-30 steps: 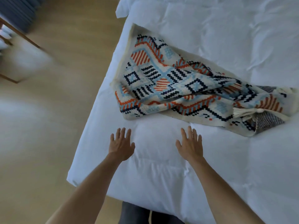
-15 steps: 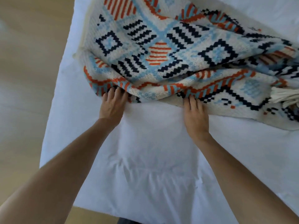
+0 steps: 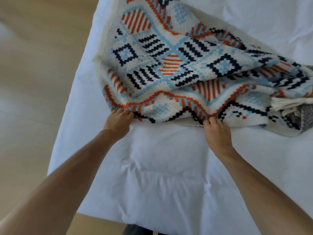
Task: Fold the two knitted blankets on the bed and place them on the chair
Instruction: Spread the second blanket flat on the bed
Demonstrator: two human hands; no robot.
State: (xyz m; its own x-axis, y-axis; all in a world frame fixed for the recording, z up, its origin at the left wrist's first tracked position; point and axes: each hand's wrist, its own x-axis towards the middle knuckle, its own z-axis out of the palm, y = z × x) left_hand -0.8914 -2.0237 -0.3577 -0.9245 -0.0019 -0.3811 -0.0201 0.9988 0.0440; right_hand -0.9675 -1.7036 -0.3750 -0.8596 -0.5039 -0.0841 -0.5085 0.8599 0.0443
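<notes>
Gripping the near edge of the patterned knitted blanket (image 3: 172,65) (bunched just beyond the knuckles) with left hand (image 3: 118,122) and right hand (image 3: 216,133), fingers curled in. Next: lift and spread flat before folding.

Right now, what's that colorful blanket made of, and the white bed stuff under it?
The patterned blanket looks like knitted yarn, maybe wool or acrylic: its orange, blue and navy shapes are blocky stitches, with white tassels at one end. The white bed cover looks like smooth, matte woven cloth, probably cotton, puffy with soft creases.
</notes>
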